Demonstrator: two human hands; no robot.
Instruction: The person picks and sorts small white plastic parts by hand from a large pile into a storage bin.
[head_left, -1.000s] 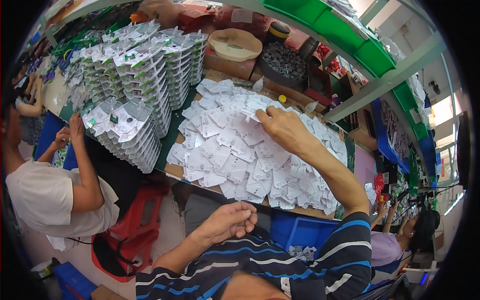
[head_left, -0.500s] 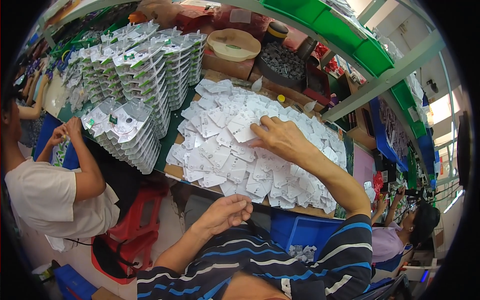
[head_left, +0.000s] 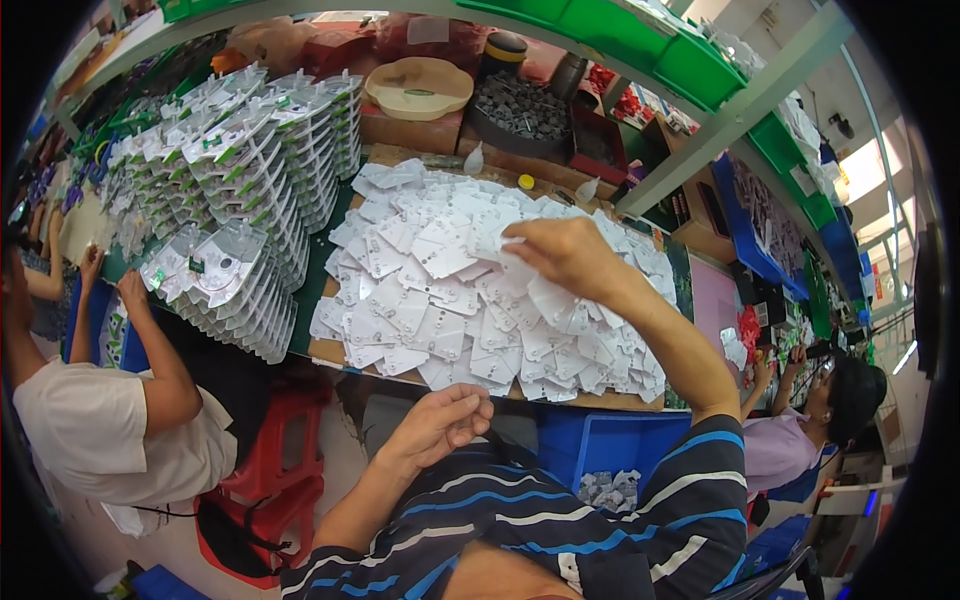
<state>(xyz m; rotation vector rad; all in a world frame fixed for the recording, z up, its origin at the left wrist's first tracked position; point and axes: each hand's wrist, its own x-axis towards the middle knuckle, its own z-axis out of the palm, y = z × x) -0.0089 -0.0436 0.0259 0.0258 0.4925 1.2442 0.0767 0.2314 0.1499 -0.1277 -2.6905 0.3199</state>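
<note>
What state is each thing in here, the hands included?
White pieces: heaped loosely, overlapping
Right hand: bent over the white pieces, grip unclear
Left hand: loosely curled shut, nothing visible inside
White-and-green parts: stacked in tall columns
Blue bin: open, partly filled
Dark round tray: heaped with small grey parts

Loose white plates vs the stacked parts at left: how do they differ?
The white plates lie jumbled in a low heap; the stacked parts rise in tidy columns. The white plates look almost wholly white; the stacked parts also show green pieces. Shared: both are numerous and largely white.
</note>
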